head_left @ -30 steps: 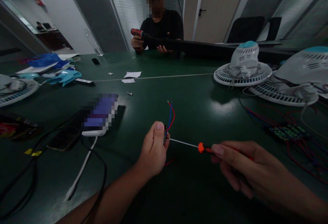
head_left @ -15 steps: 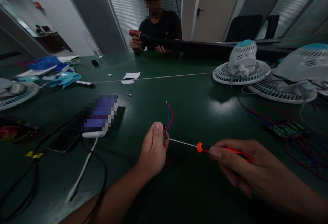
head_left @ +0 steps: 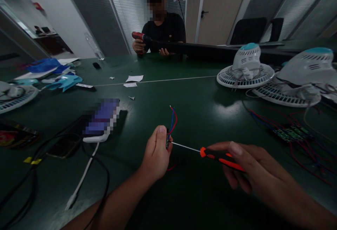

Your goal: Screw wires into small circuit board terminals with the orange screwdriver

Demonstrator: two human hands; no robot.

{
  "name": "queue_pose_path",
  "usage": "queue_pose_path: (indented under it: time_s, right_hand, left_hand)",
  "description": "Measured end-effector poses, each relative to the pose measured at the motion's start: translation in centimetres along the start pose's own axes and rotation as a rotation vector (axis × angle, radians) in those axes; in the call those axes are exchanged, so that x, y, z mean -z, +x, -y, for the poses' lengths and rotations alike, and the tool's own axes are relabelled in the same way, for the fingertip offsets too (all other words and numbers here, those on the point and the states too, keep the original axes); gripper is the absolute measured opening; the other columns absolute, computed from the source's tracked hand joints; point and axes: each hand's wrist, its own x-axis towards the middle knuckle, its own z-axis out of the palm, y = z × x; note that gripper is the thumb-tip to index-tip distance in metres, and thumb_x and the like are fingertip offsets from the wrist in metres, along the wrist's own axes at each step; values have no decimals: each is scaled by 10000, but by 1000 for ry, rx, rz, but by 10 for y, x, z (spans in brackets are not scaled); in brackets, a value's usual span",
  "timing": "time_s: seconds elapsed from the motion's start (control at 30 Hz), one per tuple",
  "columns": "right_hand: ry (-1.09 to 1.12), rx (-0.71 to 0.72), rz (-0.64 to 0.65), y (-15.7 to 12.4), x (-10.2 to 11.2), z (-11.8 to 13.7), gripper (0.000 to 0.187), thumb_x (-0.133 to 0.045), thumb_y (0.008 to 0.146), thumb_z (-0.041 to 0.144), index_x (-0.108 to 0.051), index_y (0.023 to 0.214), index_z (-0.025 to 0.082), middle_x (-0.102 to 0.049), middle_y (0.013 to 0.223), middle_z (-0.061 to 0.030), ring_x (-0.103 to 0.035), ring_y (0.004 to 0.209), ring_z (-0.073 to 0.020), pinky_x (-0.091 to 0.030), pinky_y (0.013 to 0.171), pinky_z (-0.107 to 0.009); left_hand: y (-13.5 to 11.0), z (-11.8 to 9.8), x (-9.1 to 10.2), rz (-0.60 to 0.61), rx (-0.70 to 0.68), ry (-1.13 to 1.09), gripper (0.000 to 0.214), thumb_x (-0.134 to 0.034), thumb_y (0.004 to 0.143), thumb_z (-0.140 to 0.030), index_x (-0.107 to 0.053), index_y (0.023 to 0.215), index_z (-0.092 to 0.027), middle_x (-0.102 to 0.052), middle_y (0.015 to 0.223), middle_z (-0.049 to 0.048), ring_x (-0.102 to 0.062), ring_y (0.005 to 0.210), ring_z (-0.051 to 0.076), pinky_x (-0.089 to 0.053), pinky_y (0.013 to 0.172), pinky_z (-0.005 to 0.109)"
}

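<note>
My left hand (head_left: pixel 157 151) is closed round a small circuit board (head_left: pixel 167 139), its thumb along the near side. Only the board's edge shows; the fingers hide most of it. A red wire (head_left: pixel 176 119) and a blue wire (head_left: pixel 172 117) stick up from it, and another bit of red wire hangs below. My right hand (head_left: pixel 252 168) grips the black and orange handle of a screwdriver (head_left: pixel 222 159), thumb on top. The screwdriver's thin shaft points left, and its tip meets the board's edge beside my left fingers.
Several circuit boards with wires (head_left: pixel 292 132) lie at the right, below white fan housings (head_left: pixel 246 70). A phone (head_left: pixel 102 117) with a white cable lies left, near black cables. Paper scraps (head_left: pixel 134 79) lie further back. Across the table a person holds a red drill (head_left: pixel 138 36) against a long black panel.
My right hand has shifted its grip on the screwdriver: the thumb has moved back along the handle, showing more of it. The tip stays at the board. The view has shifted slightly.
</note>
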Motion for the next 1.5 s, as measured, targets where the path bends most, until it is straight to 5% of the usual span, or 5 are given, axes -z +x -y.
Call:
queue_pose_path:
  time_s: [0.1, 0.93, 1.17, 1.37, 1.5]
  right_hand:
    - [12, -17, -57, -1, -2, 0, 580, -297, 944, 586, -712, 1047, 195, -550, 441, 23, -498, 387, -113, -335, 355, -215]
    - [-96, 88, -155, -2, -3, 2, 333, -527, 879, 481, -701, 963, 210, -621, 537, 13, -586, 463, -132, -463, 437, -230]
    - [-16, 33, -275, 0, -8, 2, 393, -591, 810, 552, -708, 952, 205, -659, 524, -5, -585, 430, -143, -465, 390, -229]
    - [84, -1, -264, -2, -11, -2, 551, -369, 911, 604, -701, 1063, 191, -628, 481, -6, -566, 396, -140, -420, 349, -224]
    - [71, -51, -290, -1, -11, -2, 500, -453, 889, 585, -692, 1066, 184, -581, 444, 19, -522, 371, -127, -385, 331, -211]
  left_hand:
    - [0, -1, 0, -8, 11, -23, 443, -671, 720, -584, -500, 649, -182, -447, 619, -57, -446, 545, 58, -436, 492, 120]
    - [0, -4, -2, -14, 28, 5, 432, -645, 742, -587, -500, 657, -189, -462, 622, -45, -456, 544, 68, -419, 482, 144]
    - [0, -4, -2, -8, 32, 20, 420, -624, 766, -578, -489, 660, -195, -457, 602, -48, -427, 500, 64, -386, 441, 144]
    - [-1, -2, -3, -19, 34, -10, 450, -640, 733, -604, -500, 650, -184, -459, 614, -55, -446, 543, 64, -411, 478, 127]
    - [0, -1, -2, -22, 52, -38, 449, -672, 708, -593, -504, 655, -180, -470, 626, -54, -466, 560, 64, -419, 487, 123]
